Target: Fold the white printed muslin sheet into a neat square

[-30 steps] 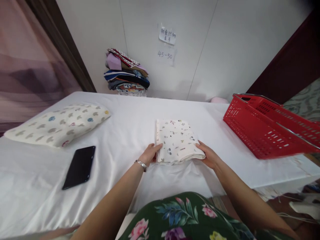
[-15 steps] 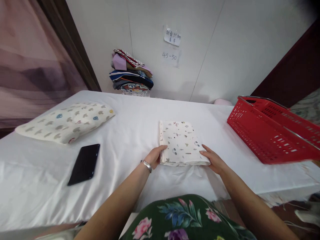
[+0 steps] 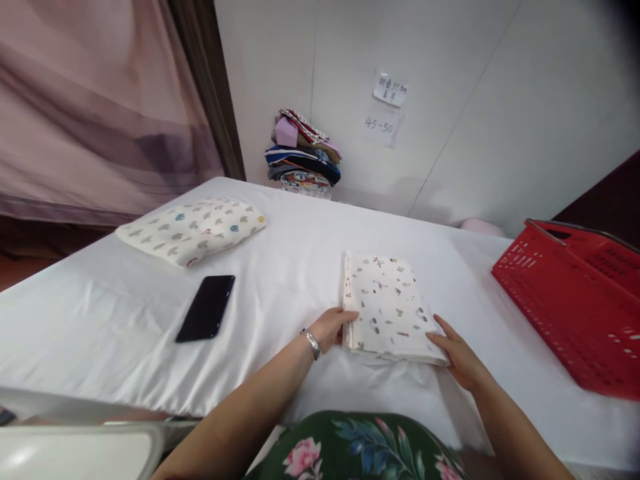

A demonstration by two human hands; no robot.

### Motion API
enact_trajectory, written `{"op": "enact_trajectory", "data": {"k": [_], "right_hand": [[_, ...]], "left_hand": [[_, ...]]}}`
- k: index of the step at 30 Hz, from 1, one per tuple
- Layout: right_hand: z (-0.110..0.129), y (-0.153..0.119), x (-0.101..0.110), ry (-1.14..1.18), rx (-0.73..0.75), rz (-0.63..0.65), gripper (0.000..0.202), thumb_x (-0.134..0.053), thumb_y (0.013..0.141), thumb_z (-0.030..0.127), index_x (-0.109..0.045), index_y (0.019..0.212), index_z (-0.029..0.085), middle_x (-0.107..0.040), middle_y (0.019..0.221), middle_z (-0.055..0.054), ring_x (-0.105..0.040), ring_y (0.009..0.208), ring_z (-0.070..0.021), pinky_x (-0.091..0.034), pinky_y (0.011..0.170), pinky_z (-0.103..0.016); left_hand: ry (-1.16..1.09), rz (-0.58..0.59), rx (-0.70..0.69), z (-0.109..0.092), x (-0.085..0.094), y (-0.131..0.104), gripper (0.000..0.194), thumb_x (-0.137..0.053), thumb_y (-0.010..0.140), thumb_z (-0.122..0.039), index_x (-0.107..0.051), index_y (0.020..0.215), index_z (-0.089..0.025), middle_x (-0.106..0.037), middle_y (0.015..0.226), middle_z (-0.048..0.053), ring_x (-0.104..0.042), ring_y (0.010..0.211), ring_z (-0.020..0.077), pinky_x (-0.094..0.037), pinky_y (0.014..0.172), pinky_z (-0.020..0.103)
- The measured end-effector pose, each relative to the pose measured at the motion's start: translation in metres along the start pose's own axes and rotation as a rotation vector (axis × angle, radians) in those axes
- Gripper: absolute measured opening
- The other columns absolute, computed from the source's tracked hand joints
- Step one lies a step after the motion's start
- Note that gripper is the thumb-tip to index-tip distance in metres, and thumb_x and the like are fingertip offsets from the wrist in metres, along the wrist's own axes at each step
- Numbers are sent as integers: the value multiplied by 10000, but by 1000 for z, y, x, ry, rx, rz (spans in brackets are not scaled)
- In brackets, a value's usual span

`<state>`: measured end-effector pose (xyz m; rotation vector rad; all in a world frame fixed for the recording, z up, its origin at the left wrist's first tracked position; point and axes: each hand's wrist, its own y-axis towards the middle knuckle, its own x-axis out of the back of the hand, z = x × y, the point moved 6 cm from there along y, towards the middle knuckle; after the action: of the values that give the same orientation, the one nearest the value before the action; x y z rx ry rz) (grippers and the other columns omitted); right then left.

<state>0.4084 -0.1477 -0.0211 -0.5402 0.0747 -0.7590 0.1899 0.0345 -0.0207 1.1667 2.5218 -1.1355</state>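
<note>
A folded white cloth (image 3: 387, 307) with small printed motifs lies as a neat, nearly square stack in front of me. At its left edge is my left hand (image 3: 334, 329), thumb on top and fingers tucked under or behind the side. My right hand (image 3: 457, 353) grips the near right corner, thumb and index finger at the top edge, the other fingers partly hidden. A silver bracelet (image 3: 311, 343) circles my left wrist. Both hands hold the cloth from opposite sides.
A white-covered table (image 3: 295, 267) spreads under everything. Left of the cloth lie a black phone (image 3: 206, 308) and a mushroom-print cloth bundle (image 3: 193, 230). A red basket (image 3: 575, 307) stands at right. Folded fabrics (image 3: 304, 157) are piled beyond the far edge, by the wall.
My view has swung left, so everything appears shifted rightward. Both hands keep their places at the sides of the folded cloth, which looks the same.
</note>
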Motion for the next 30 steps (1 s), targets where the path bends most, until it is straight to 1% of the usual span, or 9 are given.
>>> {"op": "enact_trajectory", "data": {"k": [3, 5, 9, 12, 16, 19, 21, 25, 30], "right_hand": [[0, 0, 1, -95, 27, 10, 829, -644, 673, 406, -218, 1373, 270, -609, 1055, -53, -611, 851, -202, -490, 743, -310], [4, 1, 3, -274, 74, -29, 793, -606, 694, 435, -232, 1372, 265, -603, 1058, -60, -599, 893, -224, -458, 820, -356], [32, -5, -6, -723, 354, -177, 688, -575, 694, 406, -350, 1328, 263, -485, 1249, -82, -464, 1115, -294, -331, 960, -447], [55, -15, -39, -786, 577, -107, 594, -543, 724, 399, -418, 1287, 259, -338, 1377, -47, -301, 1253, -267, -233, 1041, -418], [70, -17, -96, -757, 706, 71, 545, -495, 774, 449, -410, 1288, 292, -260, 1419, 12, -200, 1306, -212, -150, 1079, -392], [65, -5, -131, -899, 748, 183, 554, -443, 805, 477, -377, 1313, 265, -223, 1435, -1, -127, 1327, -205, -78, 1080, -419], [56, 4, -143, -1026, 748, 237, 553, -391, 830, 483, -367, 1322, 233, -228, 1431, -25, -116, 1329, -204, -46, 1075, -432], [47, 15, -143, -1048, 719, 266, 541, -377, 833, 498, -381, 1314, 251, -233, 1428, -20, -125, 1328, -201, -44, 1073, -439], [65, 20, -140, -768, 641, 249, 487, -438, 802, 486, -481, 1236, 269, -310, 1399, -9, -193, 1311, -191, -185, 1061, -414]], "left_hand": [[21, -11, -10, 3, 4, -2, 357, -695, 594, -315, -557, 870, -135, -662, 834, 94, -622, 733, 216, -502, 624, 335], [48, -47, -32, 5, 7, -1, 356, -695, 593, -320, -551, 865, -140, -657, 858, 93, -617, 768, 225, -499, 611, 327], [99, -152, -72, 9, 12, 3, 370, -700, 587, -330, -530, 868, -158, -649, 885, 81, -602, 826, 237, -489, 585, 304], [106, -180, -87, 11, 13, 4, 394, -695, 592, -345, -520, 894, -162, -644, 884, 76, -598, 812, 224, -479, 570, 287], [119, -161, -99, 12, 13, 5, 411, -684, 600, -377, -521, 902, -151, -644, 835, 68, -600, 735, 203, -460, 547, 271], [153, -163, -114, 13, 15, 5, 423, -679, 601, -389, -522, 908, -145, -645, 788, 58, -600, 699, 199, -453, 544, 274], [187, -180, -149, 13, 17, 6, 411, -680, 598, -385, -529, 896, -144, -648, 779, 56, -601, 720, 205, -454, 561, 273], [205, -158, -212, 11, 16, 7, 394, -668, 611, -382, -545, 903, -148, -656, 824, 65, -602, 778, 214, -458, 592, 269], [170, -106, -174, 10, 13, 6, 456, -646, 623, -473, -546, 931, -153, -652, 838, 79, -603, 741, 214, -455, 551, 276]]}}
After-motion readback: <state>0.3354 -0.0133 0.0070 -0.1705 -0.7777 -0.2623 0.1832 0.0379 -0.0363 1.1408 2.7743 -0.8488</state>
